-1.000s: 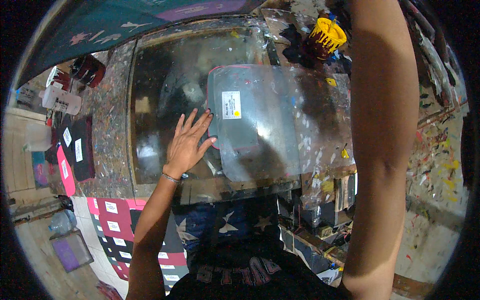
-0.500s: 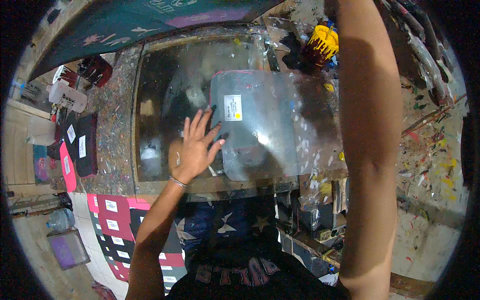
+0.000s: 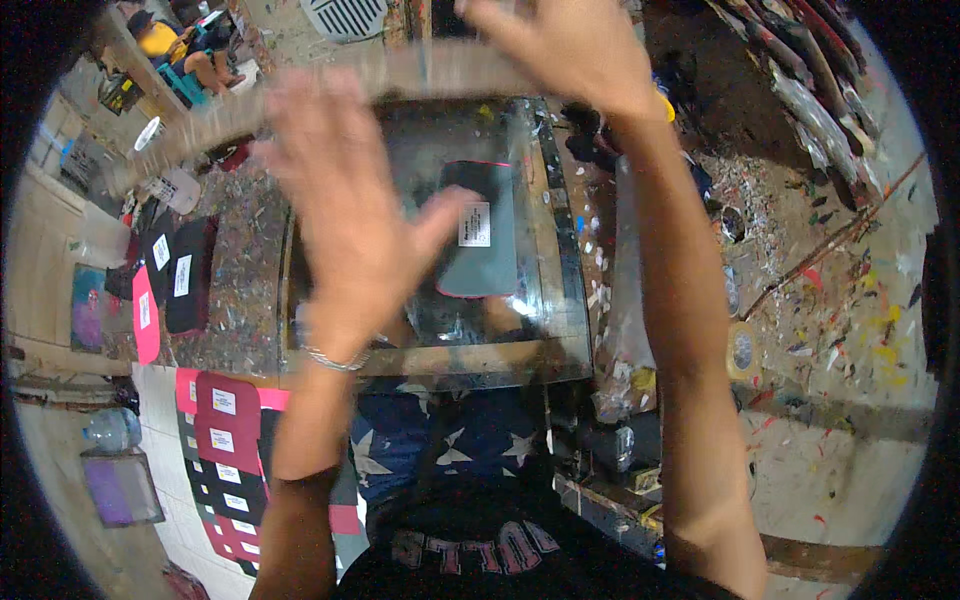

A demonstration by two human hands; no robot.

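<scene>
Here, both hands are raised above a wooden frame [image 3: 440, 355] that lies flat on the paint-spattered tabletop [image 3: 230, 290]. The left hand [image 3: 345, 215] is motion-blurred, fingers spread and palm facing the frame; it hovers over the frame's left half, and its thumb overlaps the view of a dark pouch [image 3: 482, 235]. Whether the left hand grips anything cannot be told because of the blur. The right hand [image 3: 565, 45] is above the far edge of the frame, its fingers curled at a blurred long pale strip [image 3: 330, 95] that runs across the frame's far side toward the left; the grip itself is too blurred to confirm. The dark pouch lies inside the frame, right of centre, on the shiny dark panel; it has a pink edge and carries a small white label [image 3: 475, 225]. A metal bracelet [image 3: 335, 358] sits on the left wrist, over the near rail of the frame. Left of the frame, flat dark and pink pieces with white labels [image 3: 165, 285] lie on the tabletop. Right of the frame, a roll of tape [image 3: 742, 350] rests on the spattered surface.
</scene>
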